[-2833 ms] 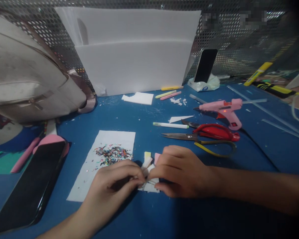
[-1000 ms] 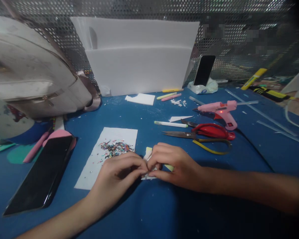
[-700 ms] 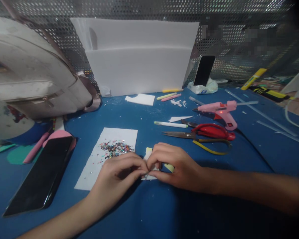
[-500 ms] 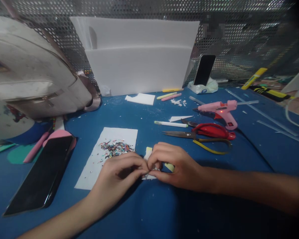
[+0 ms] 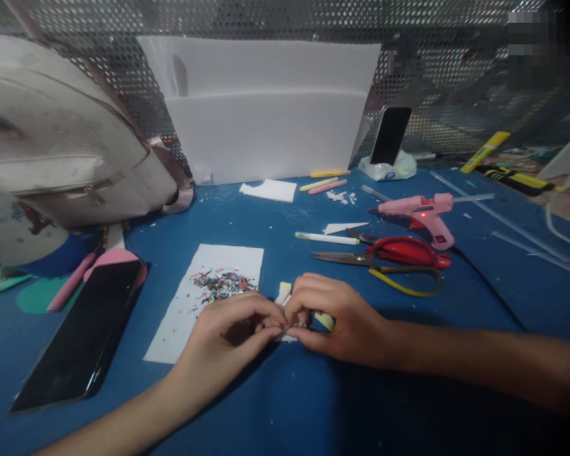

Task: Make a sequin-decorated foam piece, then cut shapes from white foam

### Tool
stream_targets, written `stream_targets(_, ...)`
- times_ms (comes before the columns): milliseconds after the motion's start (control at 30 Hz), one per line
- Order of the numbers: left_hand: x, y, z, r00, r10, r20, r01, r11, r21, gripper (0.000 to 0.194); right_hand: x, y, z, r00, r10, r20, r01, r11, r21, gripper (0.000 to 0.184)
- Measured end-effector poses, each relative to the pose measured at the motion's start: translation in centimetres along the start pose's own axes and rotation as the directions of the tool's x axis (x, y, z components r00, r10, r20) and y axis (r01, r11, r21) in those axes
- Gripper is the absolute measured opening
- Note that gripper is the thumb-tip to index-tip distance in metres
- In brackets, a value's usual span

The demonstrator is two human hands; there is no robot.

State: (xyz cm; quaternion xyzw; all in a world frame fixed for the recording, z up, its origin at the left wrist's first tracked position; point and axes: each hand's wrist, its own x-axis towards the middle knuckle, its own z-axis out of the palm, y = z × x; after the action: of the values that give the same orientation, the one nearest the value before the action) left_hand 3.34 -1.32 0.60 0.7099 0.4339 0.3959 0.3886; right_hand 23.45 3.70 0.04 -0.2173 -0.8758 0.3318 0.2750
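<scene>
My left hand (image 5: pixel 228 342) and my right hand (image 5: pixel 335 316) meet at the middle of the blue table (image 5: pixel 289 405), fingertips pinched together on a small bundle of white and pale yellow foam pieces (image 5: pixel 285 294). Most of the bundle is hidden under the fingers. Just left of my hands lies a white sheet (image 5: pixel 204 316) with a heap of coloured glitter (image 5: pixel 221 283) on it.
Scissors with red and yellow handles (image 5: pixel 399 253) and a pink glue gun (image 5: pixel 420 209) lie at the right. A white stick (image 5: pixel 325 239) lies behind my hands. A black phone (image 5: pixel 78 335) lies left, a pale bag (image 5: pixel 61 145) behind it. White foam boards (image 5: pixel 266 107) lean on the mesh wall.
My hands have drawn closer together over the bundle and the pink piece no longer shows. The view has shifted slightly; nothing else on the table moved.
</scene>
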Motion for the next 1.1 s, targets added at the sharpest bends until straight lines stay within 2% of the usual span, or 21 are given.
stream_targets(300, -0.31, -0.49, 0.05, 0.999, 0.021, 0.031, -0.023, 0.998, 0.063, 0.009, -0.11, -0.16, -0.38, 1.0, 0.017, -0.012, -0.016, 0.998, 0.055, 0.006)
stream_targets(467, -0.12, -0.57, 0.02, 0.998, 0.035, 0.054, -0.041, 0.993, 0.108, 0.021, -0.07, -0.15, -0.39, 1.0, 0.019, -0.012, -0.018, 0.995, 0.1, 0.005)
stream_targets(567, 0.04, -0.44, 0.02, 0.996, 0.039, 0.077, -0.046, 0.994, 0.096, 0.015, -0.03, -0.17, -0.42, 1.0, 0.014, -0.008, -0.013, 0.994, 0.112, 0.005)
stream_targets(833, -0.02, -0.29, -0.19, 0.997, 0.07, 0.038, -0.074, 0.99, 0.118, 0.008, 0.0, -0.26, -0.57, 1.0, 0.005, -0.018, -0.003, 0.994, 0.106, 0.004)
stream_targets(1100, 0.09, -0.19, -0.28, 0.994, 0.109, 0.024, -0.111, 0.986, 0.12, 0.01, -0.04, -0.09, -0.58, 1.0, 0.011, -0.023, -0.009, 0.994, 0.105, 0.002)
